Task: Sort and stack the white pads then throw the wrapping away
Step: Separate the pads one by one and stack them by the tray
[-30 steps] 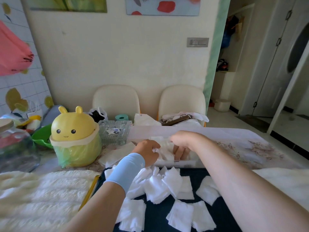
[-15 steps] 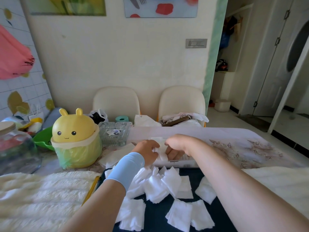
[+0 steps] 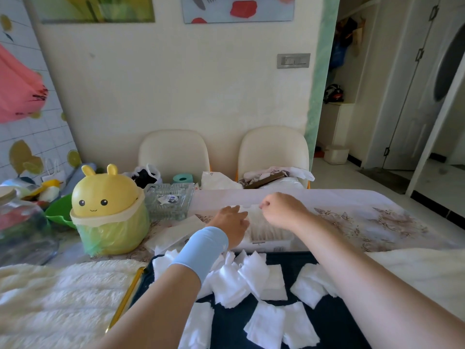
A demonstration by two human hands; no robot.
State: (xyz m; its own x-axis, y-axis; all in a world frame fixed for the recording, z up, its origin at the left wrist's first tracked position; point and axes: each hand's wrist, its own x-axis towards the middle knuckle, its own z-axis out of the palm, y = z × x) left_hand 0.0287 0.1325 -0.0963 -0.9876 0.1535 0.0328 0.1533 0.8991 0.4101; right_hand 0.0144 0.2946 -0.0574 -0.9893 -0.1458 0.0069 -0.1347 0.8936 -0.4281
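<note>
My right hand (image 3: 283,210) pinches the wrapping (image 3: 251,209), and my left hand (image 3: 232,222) lies flat against the stacked pads (image 3: 266,233). I'd peel slowly and brace that stack so it doesn't topple.

two cream chairs (image 3: 174,152), pale wall (image 3: 176,79)

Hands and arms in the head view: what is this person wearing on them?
No sleeves or gloves. The left arm has a wide, plain light-blue band round the wrist, just behind the left hand. The right arm and right hand wear nothing: no watch or ring shows.
</note>
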